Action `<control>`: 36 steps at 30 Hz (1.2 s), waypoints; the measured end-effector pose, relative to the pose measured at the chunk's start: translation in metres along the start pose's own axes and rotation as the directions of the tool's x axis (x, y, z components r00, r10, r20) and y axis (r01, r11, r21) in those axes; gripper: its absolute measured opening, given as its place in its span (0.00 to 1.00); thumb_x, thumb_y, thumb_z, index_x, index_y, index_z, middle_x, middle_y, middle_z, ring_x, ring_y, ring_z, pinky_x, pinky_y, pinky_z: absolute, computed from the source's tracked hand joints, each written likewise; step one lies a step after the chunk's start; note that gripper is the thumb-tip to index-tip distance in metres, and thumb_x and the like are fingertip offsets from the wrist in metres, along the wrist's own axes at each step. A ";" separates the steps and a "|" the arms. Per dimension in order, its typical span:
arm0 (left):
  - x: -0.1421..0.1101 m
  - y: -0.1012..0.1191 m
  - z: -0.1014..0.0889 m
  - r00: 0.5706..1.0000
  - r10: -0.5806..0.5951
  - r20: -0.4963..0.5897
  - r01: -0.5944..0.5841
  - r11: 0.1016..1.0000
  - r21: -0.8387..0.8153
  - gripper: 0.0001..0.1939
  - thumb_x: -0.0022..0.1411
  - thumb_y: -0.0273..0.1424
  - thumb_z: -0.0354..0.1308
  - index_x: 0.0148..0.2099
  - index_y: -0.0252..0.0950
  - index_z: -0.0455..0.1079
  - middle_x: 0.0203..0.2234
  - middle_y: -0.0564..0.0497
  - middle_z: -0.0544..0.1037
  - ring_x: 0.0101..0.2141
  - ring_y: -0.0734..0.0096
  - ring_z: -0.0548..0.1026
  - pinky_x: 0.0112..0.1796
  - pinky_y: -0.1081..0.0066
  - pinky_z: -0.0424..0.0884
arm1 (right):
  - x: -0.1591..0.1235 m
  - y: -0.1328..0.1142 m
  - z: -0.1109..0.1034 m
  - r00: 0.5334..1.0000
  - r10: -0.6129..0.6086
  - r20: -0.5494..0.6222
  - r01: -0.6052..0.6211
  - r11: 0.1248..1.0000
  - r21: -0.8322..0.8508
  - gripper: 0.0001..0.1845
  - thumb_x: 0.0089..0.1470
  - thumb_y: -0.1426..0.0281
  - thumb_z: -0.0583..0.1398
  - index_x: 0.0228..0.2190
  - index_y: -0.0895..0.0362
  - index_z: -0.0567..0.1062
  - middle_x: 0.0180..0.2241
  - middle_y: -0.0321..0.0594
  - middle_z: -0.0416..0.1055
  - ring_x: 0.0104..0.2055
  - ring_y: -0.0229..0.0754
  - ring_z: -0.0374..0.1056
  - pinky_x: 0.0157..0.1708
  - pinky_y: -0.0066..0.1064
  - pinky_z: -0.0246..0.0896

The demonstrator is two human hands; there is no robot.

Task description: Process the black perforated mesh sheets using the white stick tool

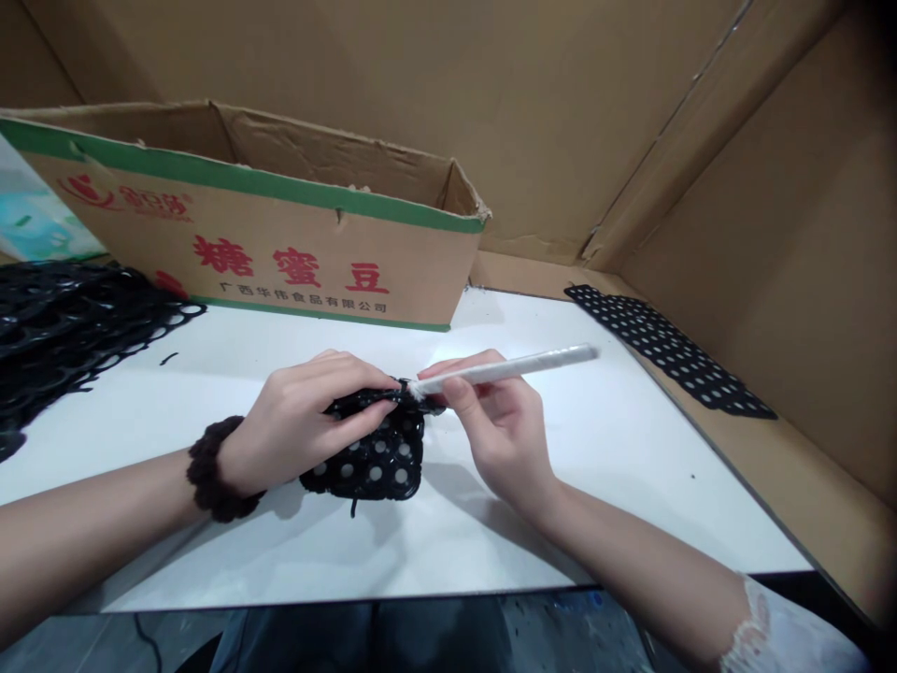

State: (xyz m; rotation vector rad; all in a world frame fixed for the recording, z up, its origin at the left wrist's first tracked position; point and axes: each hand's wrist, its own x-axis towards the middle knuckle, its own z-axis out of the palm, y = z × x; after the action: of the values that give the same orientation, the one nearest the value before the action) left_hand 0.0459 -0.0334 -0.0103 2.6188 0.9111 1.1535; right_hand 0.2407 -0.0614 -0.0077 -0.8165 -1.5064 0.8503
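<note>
My left hand (pixel 308 411) is closed on a black sheet with round holes (pixel 378 467), pinching its upper edge between thumb and fingers. The sheet is glossy, with rounded corners, and a thin black strand hangs from its lower edge. My right hand (pixel 505 430) grips a slim white pen-like tool (pixel 533 363), which slants up to the right. The tool's near end meets the sheet's upper right edge, close to my left fingertips. My fingers cover part of that edge, so the exact contact is hidden.
A large open cardboard box (pixel 315 271) with red lettering stands behind my hands. Black holed sheets (pixel 70 336) are heaped at the left. Flat black sheets with holes (pixel 673 355) lie at the right. Cardboard walls (pixel 547 121) enclose the white table (pixel 595 467).
</note>
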 end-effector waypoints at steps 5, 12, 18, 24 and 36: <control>0.001 0.000 0.001 1.000 0.005 -0.003 -0.005 1.000 0.000 0.06 0.60 0.28 0.57 0.41 0.36 0.71 0.32 0.52 0.78 0.36 0.71 0.74 0.40 0.72 0.70 | 0.000 -0.001 0.000 1.000 -0.001 -0.003 0.001 1.000 0.001 0.07 0.58 0.72 0.57 0.34 0.58 0.75 0.34 0.41 0.73 0.36 0.38 0.71 0.35 0.30 0.70; -0.001 -0.002 0.003 0.999 0.045 -0.023 -0.044 0.998 0.035 0.05 0.61 0.29 0.58 0.39 0.34 0.71 0.31 0.52 0.78 0.35 0.73 0.74 0.39 0.74 0.69 | -0.001 -0.001 0.001 1.000 -0.023 -0.005 0.023 0.999 -0.033 0.07 0.58 0.73 0.57 0.33 0.58 0.75 0.34 0.40 0.72 0.35 0.36 0.71 0.34 0.28 0.70; -0.002 -0.002 0.004 0.990 0.130 -0.047 -0.126 0.989 0.070 0.05 0.60 0.24 0.58 0.41 0.34 0.70 0.31 0.51 0.78 0.34 0.72 0.74 0.39 0.71 0.70 | -0.003 0.000 0.003 0.993 -0.113 0.015 0.114 0.990 -0.087 0.06 0.57 0.77 0.57 0.33 0.57 0.74 0.34 0.39 0.72 0.37 0.35 0.71 0.36 0.27 0.71; -0.002 -0.001 0.004 0.982 0.181 -0.058 -0.175 0.980 0.090 0.08 0.59 0.22 0.58 0.42 0.34 0.69 0.32 0.49 0.79 0.34 0.71 0.75 0.39 0.69 0.71 | -0.005 0.001 0.003 0.974 -0.223 0.023 0.224 0.958 -0.177 0.06 0.56 0.79 0.57 0.33 0.57 0.73 0.33 0.39 0.73 0.38 0.35 0.71 0.35 0.27 0.71; -0.001 0.007 0.007 0.978 0.183 -0.103 -0.174 0.981 0.088 0.07 0.60 0.23 0.57 0.41 0.36 0.68 0.30 0.51 0.78 0.31 0.72 0.74 0.36 0.68 0.72 | -0.003 0.004 0.004 0.946 -0.314 0.082 0.324 0.902 -0.284 0.07 0.55 0.79 0.57 0.32 0.55 0.73 0.32 0.39 0.72 0.38 0.40 0.69 0.37 0.36 0.71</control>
State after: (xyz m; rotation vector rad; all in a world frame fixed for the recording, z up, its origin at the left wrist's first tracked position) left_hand 0.0532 -0.0387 -0.0137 2.7721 0.7662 1.3445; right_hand 0.2370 -0.0623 -0.0131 -0.7407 -1.7650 0.4019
